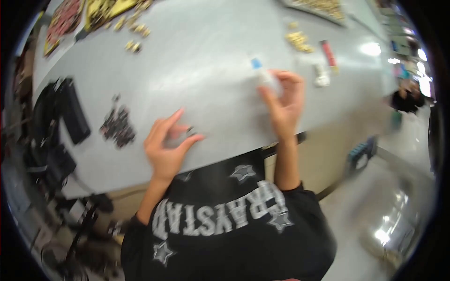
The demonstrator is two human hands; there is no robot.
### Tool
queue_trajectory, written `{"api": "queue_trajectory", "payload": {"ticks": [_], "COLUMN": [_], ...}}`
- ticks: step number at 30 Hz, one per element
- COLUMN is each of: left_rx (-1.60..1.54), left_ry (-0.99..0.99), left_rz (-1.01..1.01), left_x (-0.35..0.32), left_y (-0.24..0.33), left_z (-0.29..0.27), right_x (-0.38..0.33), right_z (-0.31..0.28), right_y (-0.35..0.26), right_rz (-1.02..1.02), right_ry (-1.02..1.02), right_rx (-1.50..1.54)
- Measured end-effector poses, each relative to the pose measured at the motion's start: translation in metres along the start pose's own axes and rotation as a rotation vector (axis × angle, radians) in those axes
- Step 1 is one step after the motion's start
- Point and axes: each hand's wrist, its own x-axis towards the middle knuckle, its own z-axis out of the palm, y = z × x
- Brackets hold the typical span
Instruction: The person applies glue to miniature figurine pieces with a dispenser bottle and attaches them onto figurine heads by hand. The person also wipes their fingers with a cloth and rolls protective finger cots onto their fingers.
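Though blurred, bottle (pixel 262 75) in right hand (pixel 285 105)

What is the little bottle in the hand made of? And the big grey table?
The small bottle in the right hand looks like whitish plastic with a blue cap, though it is blurred. The table seems smooth laminate or painted board: pale grey, with a soft sheen.

A grey table (pixel 206 56) stands on a glossy, light-reflecting floor (pixel 398 206).

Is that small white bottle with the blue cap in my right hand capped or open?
Capped, it seems: the blue cap sits on the white bottle that the right hand holds tilted above the table. Motion blur hides finer detail.
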Motion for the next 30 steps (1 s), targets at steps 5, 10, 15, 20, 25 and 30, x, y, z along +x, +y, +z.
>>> {"api": "queue_trajectory", "payload": {"ticks": [5,10,15,20,25,30], "left_rx": [0.001,-0.02,-0.05,-0.055,-0.049,-0.07], "left_ry": [0.002,-0.011,-0.013,0.007,0.022,0.0], "left_rz": [0.046,0.089,0.056,0.087,0.109,0.096], "left_x": [0.003,-0.004,-0.007,-0.004,-0.003,-0.005], "left_y": [0.001,0.001,-0.003,-0.003,-0.002,0.001], "left_z": [-0.002,-0.006,-0.004,-0.002,-0.004,-0.006], "right_x": [0.021,0.026,0.064,0.083,0.087,0.092], "right_z": [0.008,-0.006,-0.069,-0.105,-0.105,-0.106], "right_y": [0.009,0.007,0.015,0.037,0.047,0.055], "right_rz": [-0.034,-0.029,-0.284,-0.19,-0.118,-0.143], "right_ry": [-0.099,-0.19,0.137,0.091,0.081,0.09], "right_rx": [-0.218,-0.248,-0.779,-0.949,-0.823,-0.789]}}
